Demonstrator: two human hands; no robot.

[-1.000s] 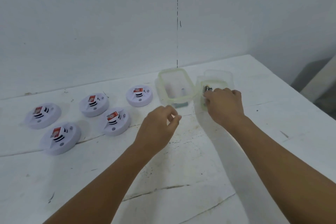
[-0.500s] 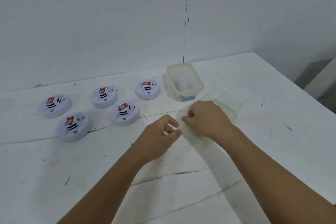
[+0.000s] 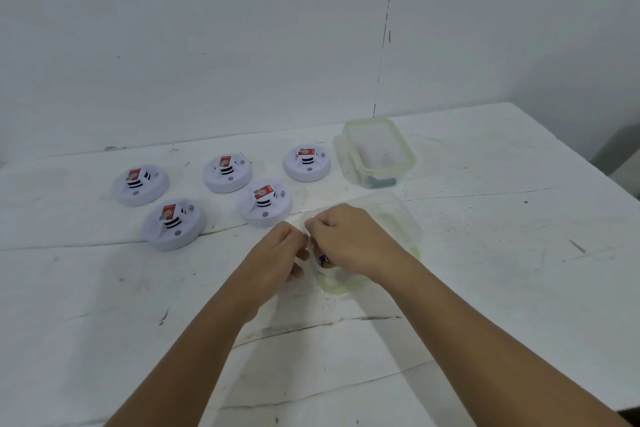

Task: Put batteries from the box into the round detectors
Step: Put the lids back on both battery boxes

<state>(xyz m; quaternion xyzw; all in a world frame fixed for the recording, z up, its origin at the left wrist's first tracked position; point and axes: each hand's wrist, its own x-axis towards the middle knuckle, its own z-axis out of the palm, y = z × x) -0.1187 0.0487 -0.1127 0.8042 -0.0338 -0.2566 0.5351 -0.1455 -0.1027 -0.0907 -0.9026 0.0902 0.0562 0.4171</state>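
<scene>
At frame centre, the right hand (image 3: pixel 349 239) grips the near box (image 3: pixel 398 229), fingers curled on its rim. The left hand (image 3: pixel 277 253) sits beside it, fingers curled; what it holds cannot be told. Five detectors (image 3: pixel 265 203) lie centre left, another box (image 3: pixel 379 152) behind.

The right hand (image 3: pixel 349 239), which a second ago reached into the near clear box (image 3: pixel 398 229) at the table's far side beside the other box, has drawn that box toward the person; it now sits tipped on the white table (image 3: pixel 519 270) in front of the detectors. The left hand (image 3: pixel 277 253), earlier hovering apart with fingers curled, has closed in until its fingertips meet the right hand's. A small item, possibly a battery (image 3: pixel 323 260), now shows beneath the right hand.
</scene>
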